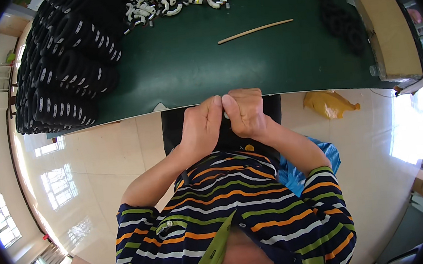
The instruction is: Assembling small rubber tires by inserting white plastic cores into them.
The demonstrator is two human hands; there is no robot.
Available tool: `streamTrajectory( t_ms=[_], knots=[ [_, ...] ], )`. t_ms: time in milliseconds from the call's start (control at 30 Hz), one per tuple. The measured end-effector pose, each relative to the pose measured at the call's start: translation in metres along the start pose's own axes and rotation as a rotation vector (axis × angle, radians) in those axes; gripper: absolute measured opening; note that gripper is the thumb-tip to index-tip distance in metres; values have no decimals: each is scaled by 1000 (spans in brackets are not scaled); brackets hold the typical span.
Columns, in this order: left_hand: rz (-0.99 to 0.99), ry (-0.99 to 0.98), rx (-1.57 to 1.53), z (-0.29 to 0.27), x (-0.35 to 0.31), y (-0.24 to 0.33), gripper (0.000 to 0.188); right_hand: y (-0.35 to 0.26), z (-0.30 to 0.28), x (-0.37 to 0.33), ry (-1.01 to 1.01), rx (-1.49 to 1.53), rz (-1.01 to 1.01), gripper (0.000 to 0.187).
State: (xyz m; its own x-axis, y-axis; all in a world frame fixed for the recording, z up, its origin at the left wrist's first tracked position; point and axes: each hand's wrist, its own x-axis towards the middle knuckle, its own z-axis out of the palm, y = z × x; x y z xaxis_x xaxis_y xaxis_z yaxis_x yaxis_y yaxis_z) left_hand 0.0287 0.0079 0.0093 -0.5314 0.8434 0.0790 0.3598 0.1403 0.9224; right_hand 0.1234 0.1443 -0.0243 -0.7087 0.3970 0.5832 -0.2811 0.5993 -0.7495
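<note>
My left hand (202,123) and my right hand (246,112) are together at the near edge of the green table (179,66), in front of my body. Both are closed, thumbs on top and thumb tips almost touching. A tiny pale bit shows between them by the right thumb, too small to name. The fingers hide whatever else they grip. Beyond my hands, a thin wooden stick (255,31) lies on the tabletop. At the far side is a heap of white curved pieces (172,1) with metal-like ends.
Black padded rings with white labels (70,69) stand in tall stacks at the left. More black rings (344,25) lie at the right, beside a cardboard box (387,28). On the floor are a yellow bag (328,103) and a blue plastic bag (291,175).
</note>
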Motion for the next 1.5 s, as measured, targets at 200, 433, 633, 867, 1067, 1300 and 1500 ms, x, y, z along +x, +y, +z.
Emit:
streamTrajectory(
  t_ms=[200,433,633,867,1067,1300,1500],
  knots=[
    [-72,85,-124,11,-5,1,30,-3,3,-2,-49,34,-54,35],
    [170,168,166,14,-7,-8,32,-1,9,-9,-5,-12,50,37],
    [-86,133,-106,16,-10,-13,40,1,-3,-12,-15,52,129,37],
    [-324,175,-588,14,-10,-17,52,-18,-8,-25,-118,207,418,41],
    [-90,-118,-315,2,-34,-32,30,-12,-18,-27,-318,113,407,35],
    [-147,-174,-219,-4,-57,-18,25,-27,-15,-59,-336,492,811,40],
    [-231,-344,-318,1,-86,-38,20,-39,5,-83,-395,484,979,46]
  ],
)
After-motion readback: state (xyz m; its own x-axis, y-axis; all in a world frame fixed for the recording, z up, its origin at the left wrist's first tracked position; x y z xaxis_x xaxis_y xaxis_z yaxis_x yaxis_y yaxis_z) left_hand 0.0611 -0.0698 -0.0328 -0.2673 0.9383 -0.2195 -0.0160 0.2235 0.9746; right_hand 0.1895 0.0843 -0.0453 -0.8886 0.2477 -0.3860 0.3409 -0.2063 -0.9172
